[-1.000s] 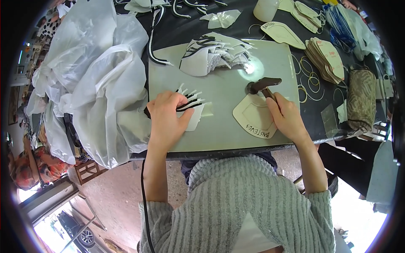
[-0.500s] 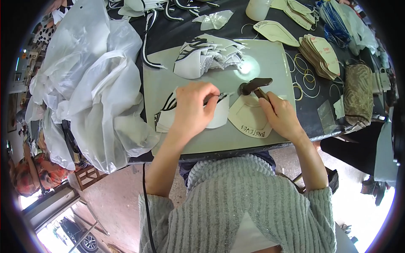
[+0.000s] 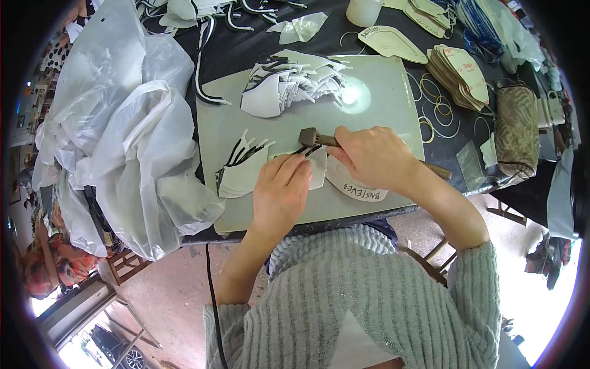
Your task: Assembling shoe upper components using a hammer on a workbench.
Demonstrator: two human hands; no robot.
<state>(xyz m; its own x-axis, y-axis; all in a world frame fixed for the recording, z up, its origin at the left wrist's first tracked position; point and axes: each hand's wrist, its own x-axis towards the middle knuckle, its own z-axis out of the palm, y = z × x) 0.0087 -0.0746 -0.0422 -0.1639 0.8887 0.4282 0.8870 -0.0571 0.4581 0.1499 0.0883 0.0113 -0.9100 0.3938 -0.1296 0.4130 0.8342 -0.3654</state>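
Gripping hammer (image 3: 318,139) with right hand (image 3: 375,157), wrapping fingers round wooden handle (image 3: 327,141) close behind dark head (image 3: 308,137). Holding it over the middle of the surface (image 3: 224,120), just by the far rim of a white curved piece (image 3: 318,170); not making out whether touching.

Laying left hand (image 3: 283,187) on the left part of that piece, bunching fingers side by side near its black strip (image 3: 299,150); unable to tell pinching from plain pressing. Locating piece between middle and near edge of surface, just left of cream card (image 3: 362,192). Noting stack of similar pieces (image 3: 246,176) by the left edge, large pile (image 3: 264,98) along the far edge.

Judging hammer as rigid, head-heavy, probably gripping well along the wood; best taking it near the head for control, farther back for swing. Judging white piece as light, thin, fairly soft, likely sliding easily and creasing rather than breaking; best holding it flat by its broad white body, keeping fingertips clear of hammer and loose cord ends.
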